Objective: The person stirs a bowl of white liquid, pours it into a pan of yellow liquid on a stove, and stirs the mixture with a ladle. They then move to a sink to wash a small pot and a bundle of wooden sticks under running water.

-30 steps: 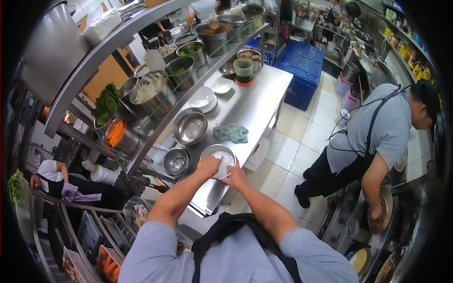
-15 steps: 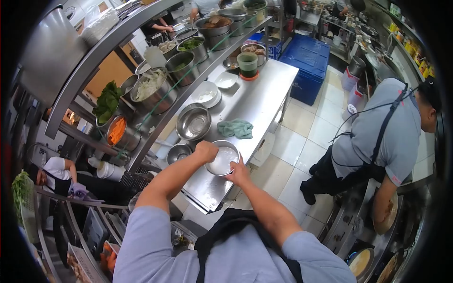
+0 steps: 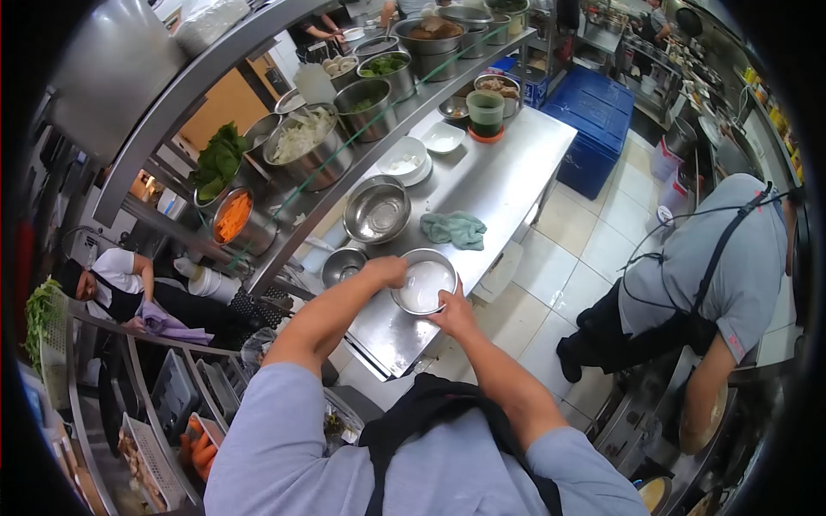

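A round steel bowl (image 3: pixel 428 287) with white contents stands near the front end of the steel table. My right hand (image 3: pixel 454 311) grips its near right rim, thumb over the edge. At the left rim is my left hand (image 3: pixel 389 272), closed; what its fingers hold is hidden. Left of it sits a small steel bowl (image 3: pixel 343 265). Beyond that lies a larger, empty-looking steel bowl (image 3: pixel 377 211). A crumpled green cloth (image 3: pixel 453 230) rests on the table behind the bowl I hold.
White bowls (image 3: pixel 404 160) stand farther along the steel table (image 3: pixel 516 163). The overhead shelf (image 3: pixel 331 193) at left carries steel pots of vegetables. A blue chest (image 3: pixel 589 112) stands past the table. At right, a co-worker (image 3: pixel 705 267) bends over the stove.
The view has shifted, so the scene appears farther right. Both my hands stay at the bowl. The co-worker on the right leans lower.
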Tool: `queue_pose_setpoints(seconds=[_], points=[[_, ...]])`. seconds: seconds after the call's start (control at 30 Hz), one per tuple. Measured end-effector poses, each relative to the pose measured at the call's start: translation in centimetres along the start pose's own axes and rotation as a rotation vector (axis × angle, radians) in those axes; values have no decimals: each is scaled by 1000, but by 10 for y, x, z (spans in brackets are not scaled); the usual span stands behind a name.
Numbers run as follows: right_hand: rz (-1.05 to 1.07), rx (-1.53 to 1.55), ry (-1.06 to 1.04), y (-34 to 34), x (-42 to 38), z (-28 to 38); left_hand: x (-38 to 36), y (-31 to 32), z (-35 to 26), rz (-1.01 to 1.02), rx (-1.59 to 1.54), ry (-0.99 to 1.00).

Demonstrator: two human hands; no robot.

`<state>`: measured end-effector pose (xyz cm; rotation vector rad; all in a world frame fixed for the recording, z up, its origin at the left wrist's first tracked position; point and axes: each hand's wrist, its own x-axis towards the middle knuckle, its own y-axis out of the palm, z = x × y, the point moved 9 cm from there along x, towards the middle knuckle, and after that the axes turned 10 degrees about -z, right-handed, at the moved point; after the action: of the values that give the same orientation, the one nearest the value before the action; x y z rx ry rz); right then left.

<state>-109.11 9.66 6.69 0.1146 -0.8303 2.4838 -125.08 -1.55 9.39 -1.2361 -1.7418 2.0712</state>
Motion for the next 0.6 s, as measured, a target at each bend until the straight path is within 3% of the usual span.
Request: queue_pose_setpoints(seconds=[0.33,0.6], points=[[-19,-6,-2,3,2,2,-6,22,-4,-48,-114,-50],[-31,49,-10,5,3,2,-24,22,-21,-81,-242,-209]])
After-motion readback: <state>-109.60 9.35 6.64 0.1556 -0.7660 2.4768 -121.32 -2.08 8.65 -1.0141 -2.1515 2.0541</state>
